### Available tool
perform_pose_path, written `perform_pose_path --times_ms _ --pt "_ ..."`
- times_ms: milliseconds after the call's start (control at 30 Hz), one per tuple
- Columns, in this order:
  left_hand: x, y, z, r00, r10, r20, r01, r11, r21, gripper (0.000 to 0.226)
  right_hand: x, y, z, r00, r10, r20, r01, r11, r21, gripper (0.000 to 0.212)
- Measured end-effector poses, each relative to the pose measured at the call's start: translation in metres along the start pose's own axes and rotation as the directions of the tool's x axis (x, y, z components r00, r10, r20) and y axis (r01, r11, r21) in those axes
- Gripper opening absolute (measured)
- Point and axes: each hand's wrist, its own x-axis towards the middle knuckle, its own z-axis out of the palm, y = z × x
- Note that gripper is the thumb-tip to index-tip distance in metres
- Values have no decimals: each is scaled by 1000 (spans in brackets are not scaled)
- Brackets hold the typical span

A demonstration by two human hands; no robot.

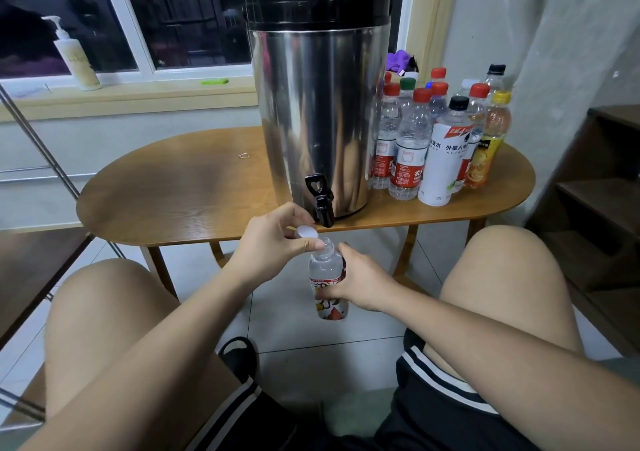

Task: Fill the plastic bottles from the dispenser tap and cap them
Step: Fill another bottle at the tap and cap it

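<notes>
Far left on the sill stands a pump bottle [74, 55], no part of this job. My left hand [270, 242] pinches the white cap [307, 232] between thumb and fingertips, holding it just beside and a little above the open mouth of the bottle [325, 267]. The bottle hangs upright in the air in front of the desk [173, 190], lower than the tap [320, 196] and slightly nearer me than its spout, not under it. The tap sits at the foot of the steel dispenser [311, 104], and I see no water running. My right hand [363, 286] wraps round the bottle's labelled middle from the right. Its shoulder looks clear and glassy, but I cannot tell how high the water stands, so I judge the step two ways: if it is full, the cap goes on next, which calls for centring it flat on the threads and twisting while my right hand keeps the bottle still. If it is empty, the mouth must go up under the spout first. To the right of the dispenser, the capped bottles [429, 145] crowd together on the desk, mostly red-topped. One yellow-topped bottle holds something orange, and the white-sleeved one hides its contents.
</notes>
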Motion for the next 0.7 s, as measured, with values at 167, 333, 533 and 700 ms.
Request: perform_pose_path --times_ms 167,333,533,700 --pt "-4 -1 12 996 -2 87 1 1000 12 40 -3 -4 2 1000 -9 9 9 1000 -20 74" --pt "-2 -1 12 992 50 115 -70 981 180 41 -6 -7 1 1000 -25 12 25 998 -55 75" --pt "6 3 15 989 27 149 -121 735 667 70 -11 -6 8 997 -63 39 69 987 -146 63" --pt "1 0 9 974 35 222 -120 917 380 43 -12 -8 5 999 -48 19 50 985 -163 70"
